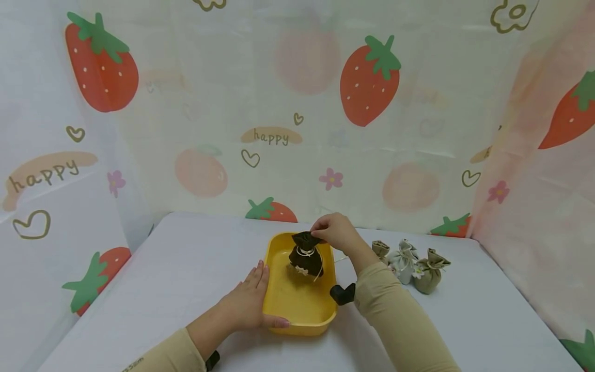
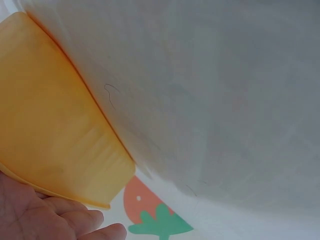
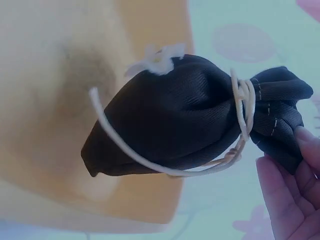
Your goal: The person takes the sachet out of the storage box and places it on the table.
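Where the frame's lower middle shows two beige sleeves, the left hand (image 1: 246, 305) lies flat with straight fingers against the near left rim of the yellow tray (image 1: 279, 310), its thumb along the front edge. Just above, at the picture's centre, the dark brown pouch (image 1: 306, 257) sits over the tray's far end, tied with a pale cord; the right hand (image 1: 335, 231) pinches its gathered top. To the right, three pale pouches (image 1: 409, 263) stand together on the white table (image 1: 162, 279), against the strawberry-print backdrop (image 1: 297, 103).
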`<action>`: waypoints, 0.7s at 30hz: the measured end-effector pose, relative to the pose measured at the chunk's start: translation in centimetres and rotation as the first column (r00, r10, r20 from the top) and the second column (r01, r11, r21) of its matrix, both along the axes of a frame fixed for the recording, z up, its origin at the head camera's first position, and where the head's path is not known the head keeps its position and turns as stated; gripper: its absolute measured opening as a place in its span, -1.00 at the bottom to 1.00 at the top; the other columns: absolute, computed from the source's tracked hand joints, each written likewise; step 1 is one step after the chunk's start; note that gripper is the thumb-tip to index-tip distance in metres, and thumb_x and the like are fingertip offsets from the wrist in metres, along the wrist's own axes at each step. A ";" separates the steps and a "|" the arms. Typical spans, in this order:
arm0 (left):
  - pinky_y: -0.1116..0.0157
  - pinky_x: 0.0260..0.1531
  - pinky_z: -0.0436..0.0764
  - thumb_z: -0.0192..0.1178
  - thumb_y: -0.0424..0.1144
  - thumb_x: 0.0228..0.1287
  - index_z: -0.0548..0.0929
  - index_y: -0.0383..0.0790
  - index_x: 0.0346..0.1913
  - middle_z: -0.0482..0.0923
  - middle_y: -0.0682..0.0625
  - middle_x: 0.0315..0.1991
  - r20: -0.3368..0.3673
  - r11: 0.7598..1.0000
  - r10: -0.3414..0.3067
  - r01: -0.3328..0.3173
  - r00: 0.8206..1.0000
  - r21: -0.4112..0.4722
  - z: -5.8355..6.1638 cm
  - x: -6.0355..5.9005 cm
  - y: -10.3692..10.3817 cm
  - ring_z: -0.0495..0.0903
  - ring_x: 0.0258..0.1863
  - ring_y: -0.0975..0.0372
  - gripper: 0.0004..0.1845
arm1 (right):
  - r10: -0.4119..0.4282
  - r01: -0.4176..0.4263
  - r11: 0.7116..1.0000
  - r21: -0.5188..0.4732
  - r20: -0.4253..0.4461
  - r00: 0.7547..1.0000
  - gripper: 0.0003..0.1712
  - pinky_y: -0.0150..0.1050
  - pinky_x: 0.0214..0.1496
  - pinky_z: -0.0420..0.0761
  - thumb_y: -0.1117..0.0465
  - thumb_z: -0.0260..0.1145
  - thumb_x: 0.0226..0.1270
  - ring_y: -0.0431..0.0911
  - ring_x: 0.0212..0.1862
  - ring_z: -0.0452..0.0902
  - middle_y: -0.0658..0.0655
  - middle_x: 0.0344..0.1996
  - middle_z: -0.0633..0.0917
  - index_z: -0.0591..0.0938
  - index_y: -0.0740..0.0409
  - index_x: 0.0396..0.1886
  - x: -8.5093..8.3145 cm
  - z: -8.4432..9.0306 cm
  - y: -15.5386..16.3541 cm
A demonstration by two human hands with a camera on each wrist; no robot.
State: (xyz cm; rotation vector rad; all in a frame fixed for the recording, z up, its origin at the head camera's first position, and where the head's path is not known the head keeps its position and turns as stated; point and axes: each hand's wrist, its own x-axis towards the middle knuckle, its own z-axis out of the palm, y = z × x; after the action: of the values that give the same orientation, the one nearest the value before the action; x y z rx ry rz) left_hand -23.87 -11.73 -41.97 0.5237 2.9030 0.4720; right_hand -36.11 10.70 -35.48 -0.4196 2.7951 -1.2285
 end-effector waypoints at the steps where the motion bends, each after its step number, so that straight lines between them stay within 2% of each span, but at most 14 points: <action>1: -0.07 0.24 0.13 0.02 0.62 -0.35 -0.17 -0.38 0.41 -0.32 -0.24 0.43 0.000 1.000 0.000 0.000 1.000 0.001 0.0 0.0 0.0 -0.17 0.41 -0.02 0.42 | -0.004 0.004 1.000 -0.013 0.001 1.000 -0.93 -0.28 -0.26 0.62 0.25 0.31 0.18 -0.16 -0.40 0.60 0.04 -0.44 0.67 0.71 0.12 -0.43 0.1 0.3 0.1; 9: -0.07 0.24 0.13 0.03 0.61 -0.35 -0.16 -0.39 0.41 -0.31 -0.25 0.43 0.005 1.000 -0.001 0.001 1.000 0.005 0.2 0.1 0.1 -0.17 0.41 -0.03 0.42 | -0.007 0.007 0.998 -0.055 0.004 1.000 -0.91 -0.21 -0.16 0.61 0.27 0.29 0.20 -0.14 -0.37 0.63 0.07 -0.43 0.68 0.71 0.16 -0.37 1.2 2.0 0.6; 21: -0.06 0.24 0.12 0.02 0.62 -0.37 -0.15 -0.38 0.41 -0.31 -0.24 0.43 0.010 1.000 0.007 -0.007 1.000 0.012 0.3 0.2 0.1 -0.17 0.41 -0.02 0.42 | -0.015 0.010 0.993 -0.117 -0.045 0.999 -0.89 -0.18 -0.13 0.59 0.23 0.30 0.21 -0.12 -0.35 0.65 0.09 -0.42 0.70 0.71 0.16 -0.37 2.1 3.9 2.1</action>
State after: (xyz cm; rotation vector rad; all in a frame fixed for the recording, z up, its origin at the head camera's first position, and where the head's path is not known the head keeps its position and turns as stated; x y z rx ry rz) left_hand -23.71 -11.64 -41.65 0.5115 2.8955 0.4913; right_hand -34.04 12.81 -31.58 -0.4436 2.7764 -1.4073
